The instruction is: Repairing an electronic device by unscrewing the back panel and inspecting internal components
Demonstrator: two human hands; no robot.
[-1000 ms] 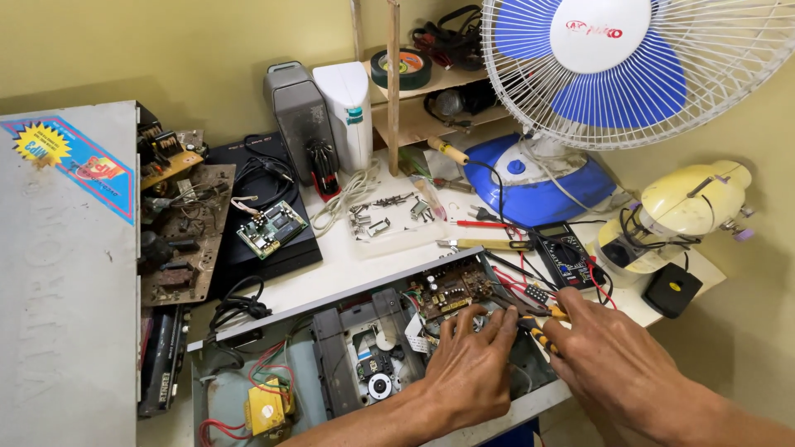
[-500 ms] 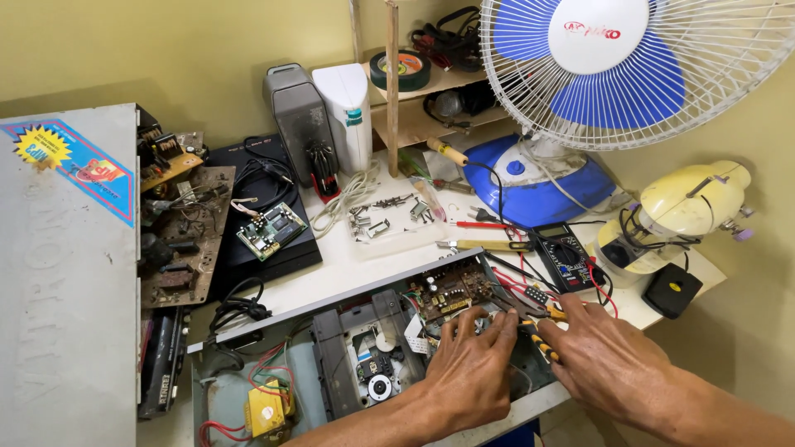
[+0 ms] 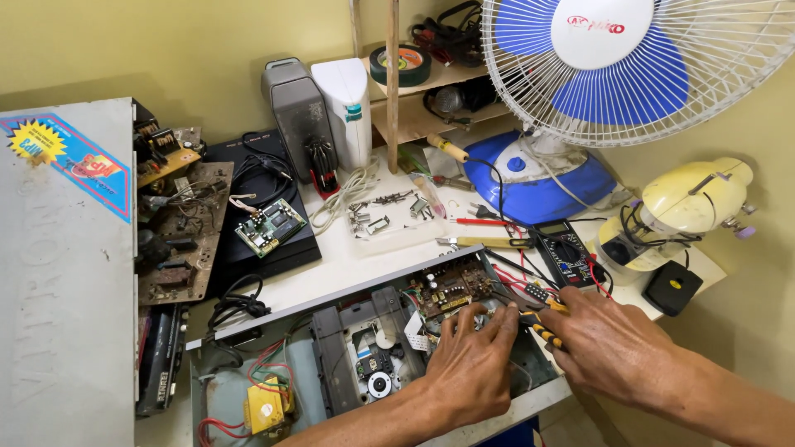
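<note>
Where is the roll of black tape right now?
In the head view, the roll of black tape sits on the wooden shelf, upper middle, left of the fan.

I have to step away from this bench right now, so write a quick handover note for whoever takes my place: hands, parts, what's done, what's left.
Left hand: inside the opened player chassis, fingertips on the parts beside the brown circuit board; whether it grips anything cannot be told.
Right hand: at the chassis's right edge, holding a yellow-and-black handled tool that points toward the board.
Parts: disc drive in the middle, yellow transformer at the left end. Multimeter with red leads lies just behind; loose screws sit on the clear tray.
Done: cover is off, insides exposed.
Left: board is still in the chassis; cover still off.
</note>
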